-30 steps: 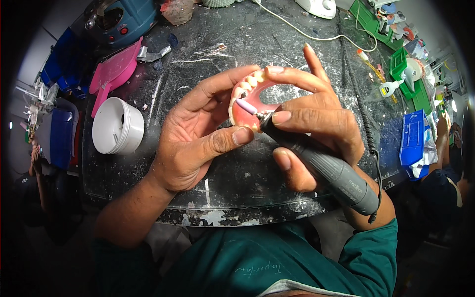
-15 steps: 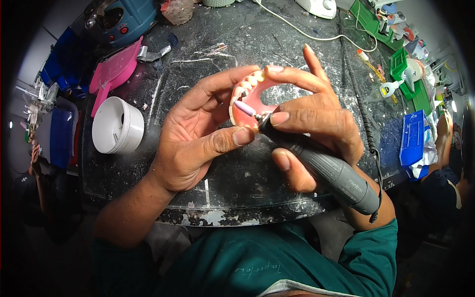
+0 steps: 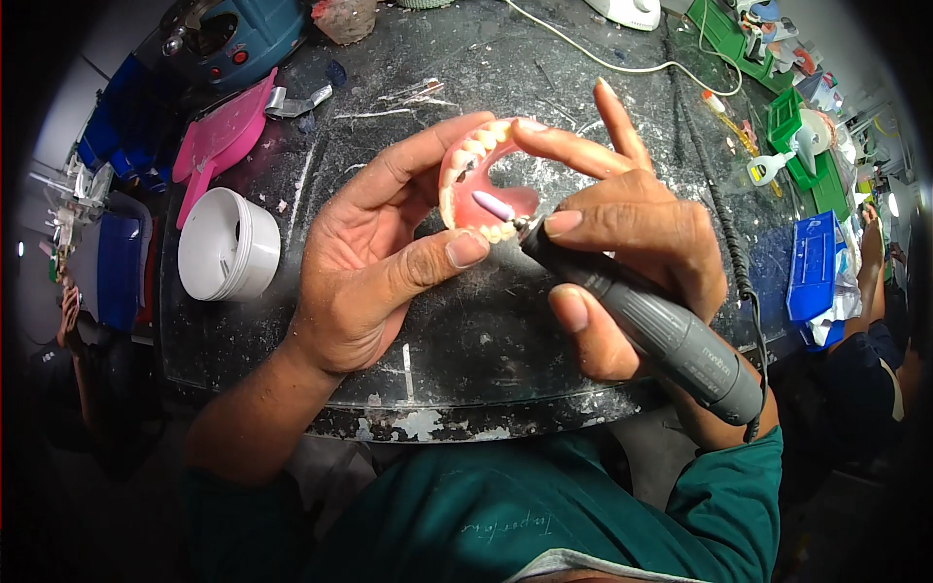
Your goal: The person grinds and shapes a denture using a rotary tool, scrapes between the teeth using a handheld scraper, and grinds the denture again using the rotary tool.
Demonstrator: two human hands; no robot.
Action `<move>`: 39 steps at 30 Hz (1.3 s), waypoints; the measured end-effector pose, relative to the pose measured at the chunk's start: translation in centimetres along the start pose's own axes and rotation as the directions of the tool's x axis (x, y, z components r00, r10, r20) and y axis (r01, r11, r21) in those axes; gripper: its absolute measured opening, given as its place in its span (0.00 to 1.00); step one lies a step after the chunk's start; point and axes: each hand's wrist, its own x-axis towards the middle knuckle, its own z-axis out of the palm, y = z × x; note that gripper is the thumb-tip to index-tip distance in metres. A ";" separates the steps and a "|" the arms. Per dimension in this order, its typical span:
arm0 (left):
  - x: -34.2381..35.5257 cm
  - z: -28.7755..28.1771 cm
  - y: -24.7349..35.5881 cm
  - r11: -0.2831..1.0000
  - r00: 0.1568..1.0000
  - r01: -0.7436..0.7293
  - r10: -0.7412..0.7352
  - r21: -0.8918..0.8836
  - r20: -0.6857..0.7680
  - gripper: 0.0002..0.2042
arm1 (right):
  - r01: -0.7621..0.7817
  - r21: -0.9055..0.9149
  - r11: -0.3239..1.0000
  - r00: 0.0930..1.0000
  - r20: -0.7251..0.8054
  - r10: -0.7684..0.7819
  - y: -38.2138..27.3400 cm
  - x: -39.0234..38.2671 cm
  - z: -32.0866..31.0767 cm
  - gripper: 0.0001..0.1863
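Between the thumb and fingers of my left hand [image 3: 364, 262] is a pink denture [image 3: 469, 209] with a row of cream teeth, held above the bench. My right hand [image 3: 646, 233] grips a dark grey rotary handpiece [image 3: 671, 340], its coiled cord trailing off the rear end. A pale lilac grinding bit [image 3: 494, 205] at its tip lies over the denture's pink inner surface; whether it touches I cannot tell. One right fingertip rests against the denture's far teeth, while another finger points upward.
A white tub [image 3: 229, 245] stands left on the black worn bench [image 3: 389, 394], near a pink dustpan [image 3: 225, 131]. Farther back is a blue machine [image 3: 238, 44]. Green bins [image 3: 785, 119] and a blue bin [image 3: 812, 267] line the right. Other people's hands show at both sides.
The denture has shifted slightly left and tilted, so more of its inner surface and near teeth show. My right hand and the handpiece have moved a little right.
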 end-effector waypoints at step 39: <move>-0.1 -0.4 -0.2 1.000 1.000 0.017 -0.018 0.018 0.010 0.35 | -0.050 -0.066 0.997 0.999 0.002 0.050 -0.4 0.4 0.1 0.19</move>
